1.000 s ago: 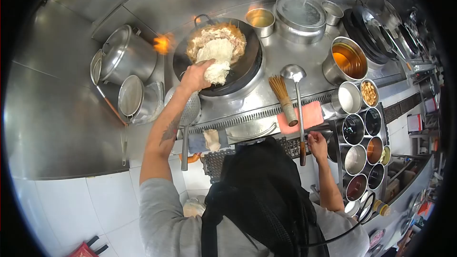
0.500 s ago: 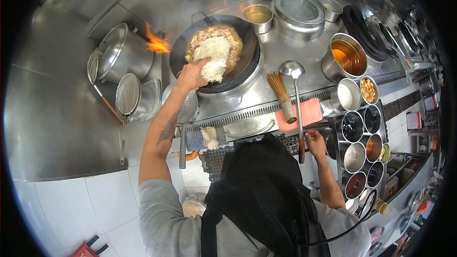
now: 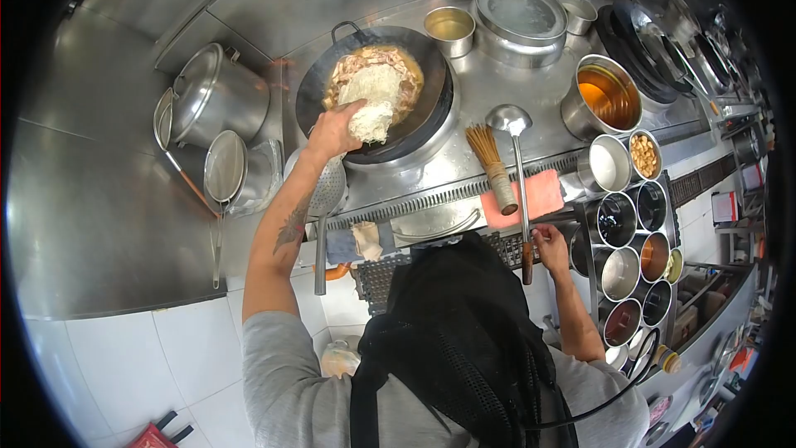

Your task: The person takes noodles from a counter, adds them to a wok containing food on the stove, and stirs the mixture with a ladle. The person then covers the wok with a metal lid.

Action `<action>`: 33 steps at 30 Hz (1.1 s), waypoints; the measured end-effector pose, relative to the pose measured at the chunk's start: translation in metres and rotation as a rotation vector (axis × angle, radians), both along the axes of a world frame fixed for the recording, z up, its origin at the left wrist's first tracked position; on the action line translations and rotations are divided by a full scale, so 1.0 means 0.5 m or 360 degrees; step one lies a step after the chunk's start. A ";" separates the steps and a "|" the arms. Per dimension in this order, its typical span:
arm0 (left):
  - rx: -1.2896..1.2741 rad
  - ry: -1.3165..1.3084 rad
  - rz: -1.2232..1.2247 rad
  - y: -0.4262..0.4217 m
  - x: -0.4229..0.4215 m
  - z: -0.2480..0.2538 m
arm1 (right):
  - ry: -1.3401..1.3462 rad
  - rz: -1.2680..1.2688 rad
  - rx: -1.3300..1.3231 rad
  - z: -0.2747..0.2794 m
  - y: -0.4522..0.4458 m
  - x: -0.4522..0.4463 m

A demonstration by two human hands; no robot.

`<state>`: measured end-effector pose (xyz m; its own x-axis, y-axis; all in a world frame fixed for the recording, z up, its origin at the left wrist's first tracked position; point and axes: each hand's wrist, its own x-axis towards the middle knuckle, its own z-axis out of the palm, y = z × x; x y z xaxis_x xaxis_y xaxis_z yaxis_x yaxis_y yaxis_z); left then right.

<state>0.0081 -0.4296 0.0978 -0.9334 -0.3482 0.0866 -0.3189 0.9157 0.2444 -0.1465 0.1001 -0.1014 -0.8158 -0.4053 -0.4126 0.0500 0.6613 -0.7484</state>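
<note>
A block of pale thin noodles (image 3: 370, 122) is in my left hand (image 3: 333, 129), whose fingers are closed on its near end. The noodles lean down into a black wok (image 3: 433, 62). Around their far end, pale meat-like pieces (image 3: 406, 83) lie in brownish liquid. My right hand (image 3: 550, 247) is at the counter's front edge, its fingers curled together just right of the ladle's (image 3: 508, 119) wooden handle. A small gap shows between hand and handle; what the fingertips hold, if anything, is hidden.
A bamboo brush (image 3: 491, 170) and pink cloth (image 3: 531, 197) lie by the ladle. A perforated skimmer (image 3: 323, 187) sits left of the wok. Oil fills a pot (image 3: 584, 116) at right, above several seasoning containers (image 3: 619, 274). Water runs into a round basin (image 3: 489, 21) behind.
The flame at the wok's left has disappeared. Both hands and the noodles stay almost in place; the view shifts very slightly.
</note>
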 end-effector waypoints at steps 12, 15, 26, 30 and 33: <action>0.0067 -0.0088 0.0060 0.000 -0.001 0.006 | -0.0062 -0.0025 -0.0026 0.010 -0.003 0.010; 0.0076 -0.0130 0.0082 0.001 -0.002 0.009 | -0.0054 -0.0005 -0.0014 0.016 -0.003 0.013; 0.0148 -0.0153 0.0072 -0.001 -0.005 0.015 | -0.0078 -0.0027 -0.0019 0.017 -0.005 0.013; 0.0103 -0.0135 0.0048 -0.004 -0.001 0.017 | 0.0077 0.0080 0.0006 -0.025 0.005 0.010; 0.0147 -0.0013 -0.0088 -0.016 0.011 0.025 | 0.0061 0.0074 0.0019 -0.034 0.011 0.018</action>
<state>0.0134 -0.4374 0.1102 -0.9521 -0.3019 0.0487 -0.2706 0.9059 0.3258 -0.1376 0.1053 -0.1186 -0.8115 -0.4383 -0.3865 -0.0095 0.6712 -0.7412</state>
